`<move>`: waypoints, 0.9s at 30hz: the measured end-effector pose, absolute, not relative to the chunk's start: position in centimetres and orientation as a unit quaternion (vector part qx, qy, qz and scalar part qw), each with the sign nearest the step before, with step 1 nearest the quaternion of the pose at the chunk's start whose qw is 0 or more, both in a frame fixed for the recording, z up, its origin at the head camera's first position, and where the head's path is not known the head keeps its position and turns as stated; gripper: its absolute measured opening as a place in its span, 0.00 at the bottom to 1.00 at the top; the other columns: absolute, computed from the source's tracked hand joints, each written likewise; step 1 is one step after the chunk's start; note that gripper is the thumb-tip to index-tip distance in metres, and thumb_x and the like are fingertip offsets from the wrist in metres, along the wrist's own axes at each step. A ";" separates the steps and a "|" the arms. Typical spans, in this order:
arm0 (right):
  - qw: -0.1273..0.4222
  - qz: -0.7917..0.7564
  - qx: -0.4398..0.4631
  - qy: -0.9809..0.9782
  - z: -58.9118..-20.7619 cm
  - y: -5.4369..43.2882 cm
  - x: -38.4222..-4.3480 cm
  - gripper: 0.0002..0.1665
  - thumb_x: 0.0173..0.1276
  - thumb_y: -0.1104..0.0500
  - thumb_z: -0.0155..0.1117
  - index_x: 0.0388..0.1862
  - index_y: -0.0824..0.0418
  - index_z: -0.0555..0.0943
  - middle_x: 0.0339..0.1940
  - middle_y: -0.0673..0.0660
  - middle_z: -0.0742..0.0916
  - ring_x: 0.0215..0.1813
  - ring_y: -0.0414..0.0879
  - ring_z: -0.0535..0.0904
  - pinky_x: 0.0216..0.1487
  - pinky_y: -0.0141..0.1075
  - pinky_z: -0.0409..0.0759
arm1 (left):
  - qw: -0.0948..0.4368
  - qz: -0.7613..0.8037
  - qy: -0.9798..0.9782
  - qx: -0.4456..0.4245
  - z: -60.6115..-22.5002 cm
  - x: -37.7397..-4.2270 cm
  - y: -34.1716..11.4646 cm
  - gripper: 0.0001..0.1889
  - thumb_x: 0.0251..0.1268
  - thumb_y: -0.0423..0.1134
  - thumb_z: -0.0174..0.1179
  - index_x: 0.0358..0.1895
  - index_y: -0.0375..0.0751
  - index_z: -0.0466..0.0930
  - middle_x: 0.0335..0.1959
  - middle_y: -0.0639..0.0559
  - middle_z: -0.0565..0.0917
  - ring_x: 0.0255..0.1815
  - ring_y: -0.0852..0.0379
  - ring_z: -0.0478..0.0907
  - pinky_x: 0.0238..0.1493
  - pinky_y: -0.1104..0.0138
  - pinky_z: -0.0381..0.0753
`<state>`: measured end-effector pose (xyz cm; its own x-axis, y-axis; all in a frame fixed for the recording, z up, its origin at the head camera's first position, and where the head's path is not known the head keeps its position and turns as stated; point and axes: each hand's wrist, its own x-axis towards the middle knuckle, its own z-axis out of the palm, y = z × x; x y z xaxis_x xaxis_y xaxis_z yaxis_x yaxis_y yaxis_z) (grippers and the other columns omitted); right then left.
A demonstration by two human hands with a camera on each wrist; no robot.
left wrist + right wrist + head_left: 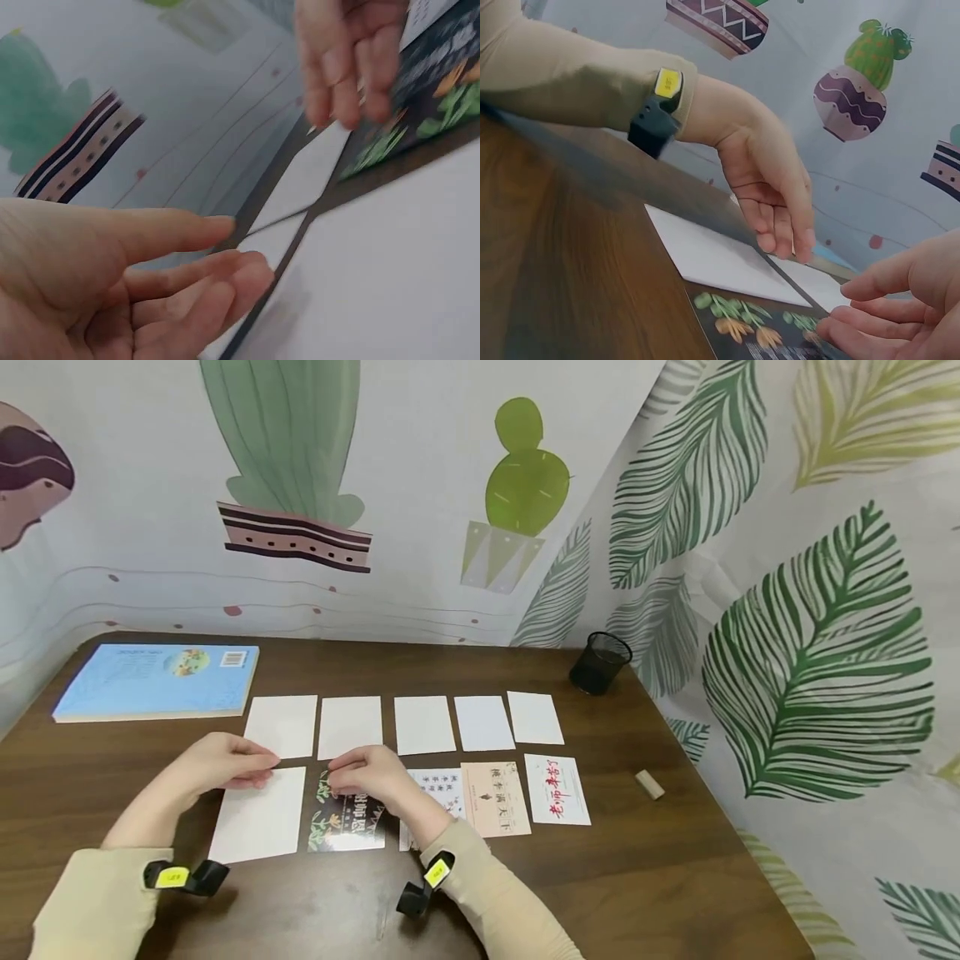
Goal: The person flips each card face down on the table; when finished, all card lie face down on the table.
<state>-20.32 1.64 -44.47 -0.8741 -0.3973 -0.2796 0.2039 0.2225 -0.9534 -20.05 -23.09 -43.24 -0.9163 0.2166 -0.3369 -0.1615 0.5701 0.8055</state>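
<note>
My left hand (225, 762) hovers at the upper edge of a blank white card (258, 822) at the left end of the front row. In the left wrist view its thumb (180, 231) and fingers stand apart with nothing between them. My right hand (378, 772) hangs over the dark card with leaves and light lettering (330, 833), hiding part of it. Its loosely bent fingers (877, 330) hold nothing in the right wrist view. To the right lie a white card with small dark print (442, 787), a beige card (495, 802) and a white card with red characters (557, 789).
Several blank white cards (425, 727) form a back row. A thick blue book (150, 681) lies at the back left. A black mesh pen holder (592, 672) stands at the back right, and a small beige block (649, 784) lies near the table's right edge.
</note>
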 end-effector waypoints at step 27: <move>0.230 -0.609 -0.050 0.757 -43.8 8.4 -19.9 0.20 0.58 0.70 0.66 0.50 0.75 0.81 0.41 0.64 0.89 0.40 0.47 0.88 0.46 0.35 0.86 | 0.207 0.505 0.838 -0.005 -42.8 -19.1 -17.2 0.25 0.71 0.40 0.56 0.52 0.12 0.73 0.34 0.37 0.88 0.36 0.52 0.87 0.40 0.64 0.87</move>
<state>-19.85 8.39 -43.80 -0.8895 -0.3562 -0.2863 0.2033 0.2527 -0.9459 -19.09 -17.22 -42.80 -0.9141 0.2002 -0.3525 -0.2181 0.4901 0.8439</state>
